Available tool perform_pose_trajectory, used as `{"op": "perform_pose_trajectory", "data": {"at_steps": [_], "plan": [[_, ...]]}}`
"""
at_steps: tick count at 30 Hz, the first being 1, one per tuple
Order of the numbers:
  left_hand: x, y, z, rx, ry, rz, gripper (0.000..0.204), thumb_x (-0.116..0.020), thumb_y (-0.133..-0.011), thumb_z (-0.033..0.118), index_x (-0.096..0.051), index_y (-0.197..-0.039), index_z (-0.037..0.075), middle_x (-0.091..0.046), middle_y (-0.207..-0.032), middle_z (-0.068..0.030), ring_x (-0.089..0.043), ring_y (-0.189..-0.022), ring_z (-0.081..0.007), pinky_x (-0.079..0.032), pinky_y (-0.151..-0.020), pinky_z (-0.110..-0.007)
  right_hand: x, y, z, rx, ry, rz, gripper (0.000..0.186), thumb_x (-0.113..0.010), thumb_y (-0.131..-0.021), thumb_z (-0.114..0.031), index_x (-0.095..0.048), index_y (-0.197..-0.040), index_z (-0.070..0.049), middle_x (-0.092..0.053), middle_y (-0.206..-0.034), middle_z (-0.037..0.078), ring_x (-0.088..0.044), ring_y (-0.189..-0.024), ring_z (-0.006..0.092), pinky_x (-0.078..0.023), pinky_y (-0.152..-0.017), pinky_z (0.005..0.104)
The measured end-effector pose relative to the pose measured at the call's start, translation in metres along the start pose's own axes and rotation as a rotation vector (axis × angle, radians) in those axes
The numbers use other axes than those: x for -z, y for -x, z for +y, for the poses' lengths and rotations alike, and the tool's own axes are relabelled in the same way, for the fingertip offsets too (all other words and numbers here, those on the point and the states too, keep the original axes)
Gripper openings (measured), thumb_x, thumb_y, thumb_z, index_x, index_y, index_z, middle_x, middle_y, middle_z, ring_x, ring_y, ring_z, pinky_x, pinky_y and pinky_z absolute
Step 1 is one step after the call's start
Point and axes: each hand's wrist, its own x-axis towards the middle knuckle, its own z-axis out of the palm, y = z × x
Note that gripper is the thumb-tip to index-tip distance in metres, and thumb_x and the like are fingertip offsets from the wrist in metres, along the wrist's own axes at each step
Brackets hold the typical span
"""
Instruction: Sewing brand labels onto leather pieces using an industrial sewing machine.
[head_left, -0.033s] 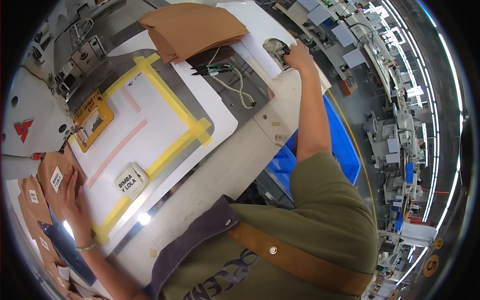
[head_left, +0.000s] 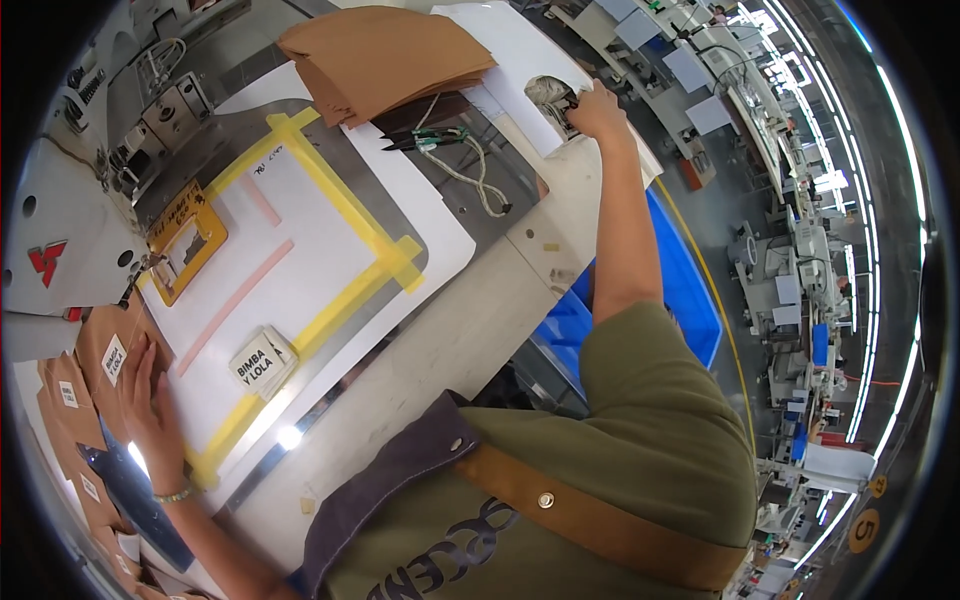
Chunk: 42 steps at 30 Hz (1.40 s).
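My left hand (head_left: 152, 410) lies with its fingers stretched out on a brown piece (head_left: 110, 325) that bears a white label, beside the sewing machine head (head_left: 65, 240). My right hand (head_left: 598, 112) reaches far to the right, to a round hole (head_left: 550, 95) in the tabletop where pale cords show. Its fingers are bent together at the hole's rim; whatever they hold is hidden. A small stack of white printed labels (head_left: 264, 362) sits on the white sheet (head_left: 300, 230) edged with yellow tape. Near the machine's needle area is a yellow frame-shaped template (head_left: 187, 242).
A pile of brown sheets (head_left: 390, 60) lies at the far side. Close to it are dark-handled thread snips (head_left: 430, 138) and a looped pale cord (head_left: 485, 180). More labelled brown pieces (head_left: 70, 415) lie at left. A blue bin (head_left: 685, 270) stands below the table's right edge.
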Motion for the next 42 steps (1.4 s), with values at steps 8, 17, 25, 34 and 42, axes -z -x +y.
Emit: {"op": "perform_pose_trajectory", "data": {"at_steps": [8, 17, 25, 34, 42], "plan": [[-0.002, -0.003, 0.003, -0.007, 0.024, 0.009, 0.040, -0.059, -0.106, 0.003, -0.068, -0.145, 0.003, -0.064, -0.155, -0.0128, -0.057, -0.146, -0.0344, -0.042, -0.125, -0.046, -0.006, -0.037, 0.011, -0.115, -0.137, -0.372, 0.060, -0.071, -0.090, -0.034, -0.072, -0.145, -0.011, -0.039, -0.172, 0.023, -0.043, -0.155, 0.0472, -0.042, -0.121, 0.0654], [0.000, -0.002, 0.002, -0.001, 0.012, -0.001, 0.040, -0.059, -0.107, 0.003, -0.067, -0.146, 0.003, -0.064, -0.156, -0.0126, -0.057, -0.147, -0.0343, -0.043, -0.124, -0.046, 0.027, -0.004, 0.006, -0.073, -0.167, -0.179, 0.034, -0.081, -0.083, -0.029, -0.078, -0.112, -0.012, -0.065, -0.146, 0.018, -0.061, -0.138, 0.0412, -0.055, -0.108, 0.0543], [-0.002, -0.003, 0.000, -0.019, -0.013, 0.009, 0.040, -0.059, -0.106, 0.003, -0.068, -0.145, 0.004, -0.064, -0.155, -0.0129, -0.058, -0.146, -0.0350, -0.043, -0.124, -0.046, 0.041, 0.044, -0.024, 0.060, -0.100, 0.254, 0.021, -0.090, -0.079, -0.029, -0.080, -0.088, -0.013, -0.063, -0.118, 0.008, -0.062, -0.111, 0.0348, -0.054, -0.094, 0.0487], [-0.001, -0.003, 0.004, -0.021, 0.000, 0.012, 0.040, -0.060, -0.106, 0.003, -0.068, -0.144, 0.003, -0.065, -0.154, -0.0123, -0.058, -0.145, -0.0339, -0.043, -0.124, -0.045, 0.052, 0.040, 0.001, 0.090, -0.643, -0.070, 0.040, -0.088, -0.082, -0.034, -0.079, -0.111, -0.008, -0.077, -0.107, 0.017, -0.076, -0.095, 0.0331, -0.059, -0.086, 0.0427], [0.001, -0.003, 0.005, -0.020, -0.004, 0.008, 0.040, -0.060, -0.106, 0.003, -0.068, -0.145, 0.003, -0.065, -0.154, -0.0122, -0.058, -0.145, -0.0337, -0.043, -0.124, -0.046, 0.046, 0.025, 0.005, 0.168, -0.571, -0.206, 0.048, -0.085, -0.083, -0.027, -0.076, -0.126, -0.007, -0.081, -0.115, 0.015, -0.076, -0.104, 0.0308, -0.059, -0.091, 0.0410]]}}
